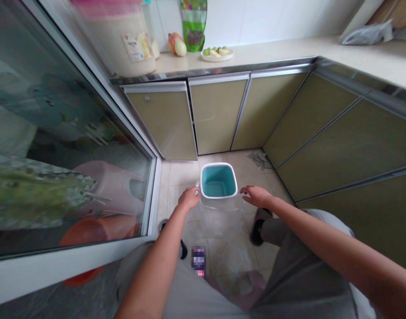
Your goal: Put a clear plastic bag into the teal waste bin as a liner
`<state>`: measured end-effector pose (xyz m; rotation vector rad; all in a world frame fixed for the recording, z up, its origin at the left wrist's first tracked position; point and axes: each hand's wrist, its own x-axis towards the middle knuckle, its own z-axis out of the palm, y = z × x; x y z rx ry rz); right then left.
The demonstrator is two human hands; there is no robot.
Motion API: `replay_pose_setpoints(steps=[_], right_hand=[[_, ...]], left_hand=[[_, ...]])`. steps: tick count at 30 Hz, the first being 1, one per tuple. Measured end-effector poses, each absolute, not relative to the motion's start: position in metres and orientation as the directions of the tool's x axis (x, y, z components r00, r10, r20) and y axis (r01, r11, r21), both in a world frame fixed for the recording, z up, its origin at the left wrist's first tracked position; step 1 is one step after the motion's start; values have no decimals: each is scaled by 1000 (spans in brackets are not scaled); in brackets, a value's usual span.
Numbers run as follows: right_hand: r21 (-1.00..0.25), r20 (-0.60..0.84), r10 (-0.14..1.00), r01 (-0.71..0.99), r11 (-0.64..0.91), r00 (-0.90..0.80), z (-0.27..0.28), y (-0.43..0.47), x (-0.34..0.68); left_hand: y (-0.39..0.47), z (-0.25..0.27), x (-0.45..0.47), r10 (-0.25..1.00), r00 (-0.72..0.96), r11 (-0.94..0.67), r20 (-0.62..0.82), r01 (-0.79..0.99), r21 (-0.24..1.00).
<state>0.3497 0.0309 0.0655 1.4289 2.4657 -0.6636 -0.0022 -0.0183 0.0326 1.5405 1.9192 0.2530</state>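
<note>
A small trash bin (218,195) with a white rim and teal inside stands upright on the floor in front of me. Just this side of it, a clear plastic bag (221,217) hangs spread between my hands, its see-through film hard to trace against the tiles. My left hand (188,198) is closed on the bag's left edge, where a bunched bit shows at the fingertips beside the bin. To the right of the bin, my right hand (256,195) has curled fingers at the bag's right edge; its grip there is faint to see.
Beige cabinets (219,115) line the back and right. A grey cloth (261,159) lies on the floor by the corner. At left stands a glass door (149,195). A purple and pink item (199,261), blurred out, is below. The counter holds a plate (219,57) of food.
</note>
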Motion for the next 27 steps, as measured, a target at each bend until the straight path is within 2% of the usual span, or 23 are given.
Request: replay_pose_setpoints(steps=[3, 6, 12, 16, 19, 21, 24, 27], right_hand=[[-396, -361, 788, 847, 355, -498, 95, 8, 365], [-473, -378, 777, 826, 306, -504, 125, -31, 385], [-489, -485, 722, 838, 243, -493, 147, -115, 422], [-374, -383, 845, 899, 227, -373, 131, -133, 417], [-465, -355, 822, 847, 258, -445, 117, -129, 407], [-541, -325, 805, 796, 272, -496, 111, -127, 402], [-636, -316, 784, 732, 244, -535, 111, -129, 397], [-816, -338, 725, 571, 93, -601, 125, -115, 389]], left_hand=[[-20, 48, 5, 933, -130, 295, -337, 813, 502], [-30, 57, 14, 930, -94, 278, -355, 814, 510], [-73, 53, 29, 907, 124, 118, -403, 844, 524], [-105, 53, 26, 825, 214, 91, -523, 864, 496], [-128, 66, 18, 812, 186, 127, -553, 868, 480], [-143, 79, 14, 853, 168, 161, -494, 816, 556], [-158, 101, 16, 909, 184, 186, -373, 623, 760], [-152, 133, 22, 944, 144, 214, -296, 415, 884]])
